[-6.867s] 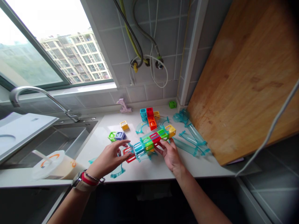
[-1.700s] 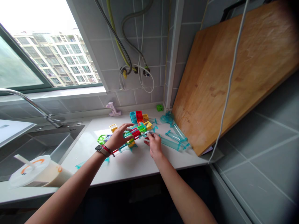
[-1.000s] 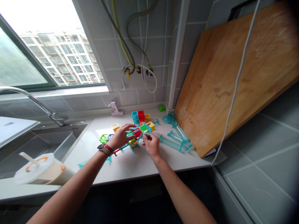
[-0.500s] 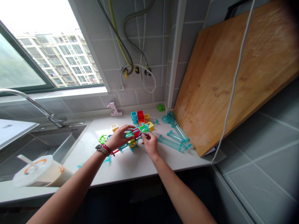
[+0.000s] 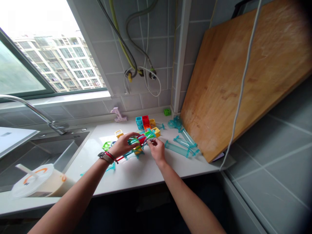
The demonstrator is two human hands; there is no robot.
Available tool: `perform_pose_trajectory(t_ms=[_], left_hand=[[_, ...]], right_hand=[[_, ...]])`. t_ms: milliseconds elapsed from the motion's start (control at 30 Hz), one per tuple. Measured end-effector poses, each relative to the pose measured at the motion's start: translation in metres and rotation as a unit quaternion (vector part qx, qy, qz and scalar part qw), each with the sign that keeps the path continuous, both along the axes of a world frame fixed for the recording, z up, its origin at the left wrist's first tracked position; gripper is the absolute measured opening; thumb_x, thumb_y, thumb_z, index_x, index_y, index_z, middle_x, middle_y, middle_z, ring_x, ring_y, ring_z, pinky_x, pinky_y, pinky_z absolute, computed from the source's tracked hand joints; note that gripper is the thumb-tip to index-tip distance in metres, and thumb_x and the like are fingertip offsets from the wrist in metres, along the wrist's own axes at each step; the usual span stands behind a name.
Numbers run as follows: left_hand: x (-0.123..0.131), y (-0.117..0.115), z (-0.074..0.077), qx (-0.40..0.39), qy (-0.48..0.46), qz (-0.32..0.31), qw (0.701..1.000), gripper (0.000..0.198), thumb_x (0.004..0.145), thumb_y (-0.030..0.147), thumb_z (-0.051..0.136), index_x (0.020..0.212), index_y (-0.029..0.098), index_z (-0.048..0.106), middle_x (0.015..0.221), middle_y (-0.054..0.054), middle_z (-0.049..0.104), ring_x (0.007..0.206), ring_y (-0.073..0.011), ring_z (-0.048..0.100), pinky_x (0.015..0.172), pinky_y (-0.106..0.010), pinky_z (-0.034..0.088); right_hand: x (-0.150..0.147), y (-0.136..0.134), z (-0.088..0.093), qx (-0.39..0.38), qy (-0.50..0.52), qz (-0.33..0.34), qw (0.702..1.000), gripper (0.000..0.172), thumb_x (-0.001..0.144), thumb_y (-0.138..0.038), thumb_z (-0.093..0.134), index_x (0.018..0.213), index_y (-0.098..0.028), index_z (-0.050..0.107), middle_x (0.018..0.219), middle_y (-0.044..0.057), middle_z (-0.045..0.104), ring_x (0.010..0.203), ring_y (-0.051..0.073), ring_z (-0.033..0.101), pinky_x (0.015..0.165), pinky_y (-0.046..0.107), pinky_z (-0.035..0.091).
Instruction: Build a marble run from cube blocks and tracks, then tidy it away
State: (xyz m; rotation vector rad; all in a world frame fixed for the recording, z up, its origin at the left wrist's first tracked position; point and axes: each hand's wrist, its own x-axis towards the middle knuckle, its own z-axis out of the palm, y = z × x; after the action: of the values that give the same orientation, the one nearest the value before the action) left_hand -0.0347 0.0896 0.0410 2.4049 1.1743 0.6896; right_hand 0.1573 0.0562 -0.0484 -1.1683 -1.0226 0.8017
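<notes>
Bench (image 5: 136, 174) carries a row of coloured blocks (image 5: 141, 139) near its middle. Left hand (image 5: 123, 145) arches over the row's left part; whether its fingers grip cannot be told. Right hand (image 5: 157, 150) pinches a translucent curved piece (image 5: 145, 143) in its fingers, near side. Recommended: brace the row, square the piece's end, press lightly

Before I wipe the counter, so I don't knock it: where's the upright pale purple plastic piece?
In the head view, the pale purple plastic piece is left of centre, near the grey tiled wall, between the silver faucet and the cyan plastic blocks.
</notes>
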Motion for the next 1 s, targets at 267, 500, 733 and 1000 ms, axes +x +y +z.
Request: perform_pose_trajectory(t_ms=[267,500,733,1000], left_hand=[[0.001,-0.001,0.0,-0.008,-0.016,-0.006,1.0,0.039,0.088,0.046,0.071,0.121,0.025,0.071,0.119,-0.008,0.076,0.108,-0.0284,0.071,0.096,-0.045,0.058],[0.0,-0.001,-0.002,-0.006,-0.028,-0.013,1.0,0.034,0.088,0.048,0.07,0.113,0.025,0.074,0.119,-0.009,0.076,0.109,-0.0287,0.071,0.099,-0.046,0.058],[0.0,0.0,-0.001,-0.012,-0.031,-0.009,0.999,0.034,0.087,0.048,0.072,0.11,0.025,0.076,0.117,-0.008,0.077,0.109,-0.029,0.072,0.101,-0.047,0.057],[0.0,-0.001,-0.001,-0.016,-0.029,-0.001,0.999,0.035,0.086,0.049,0.07,0.11,0.024,0.075,0.119,-0.009,0.077,0.11,-0.0295,0.072,0.101,-0.047,0.058]], right_hand=[[0.0,-0.001,-0.001,-0.005,-0.007,-0.005,1.0,0.03,0.085,-0.048,0.069,0.076,-0.019,0.068,0.075,0.004,0.073,0.064,0.018,0.063,0.061,0.027,0.051],[0.001,0.001,-0.001,-0.008,-0.015,-0.014,1.0,0.032,0.084,-0.049,0.068,0.074,-0.019,0.067,0.072,0.004,0.071,0.064,0.018,0.062,0.061,0.027,0.05],[0.0,0.001,-0.003,-0.01,-0.018,-0.017,1.0,0.031,0.085,-0.05,0.067,0.076,-0.02,0.066,0.069,0.002,0.068,0.062,0.017,0.059,0.059,0.027,0.05],[0.012,0.005,-0.006,-0.014,-0.009,-0.053,0.998,0.034,0.086,-0.053,0.066,0.078,-0.02,0.064,0.071,0.004,0.069,0.068,0.02,0.062,0.061,0.029,0.051]])
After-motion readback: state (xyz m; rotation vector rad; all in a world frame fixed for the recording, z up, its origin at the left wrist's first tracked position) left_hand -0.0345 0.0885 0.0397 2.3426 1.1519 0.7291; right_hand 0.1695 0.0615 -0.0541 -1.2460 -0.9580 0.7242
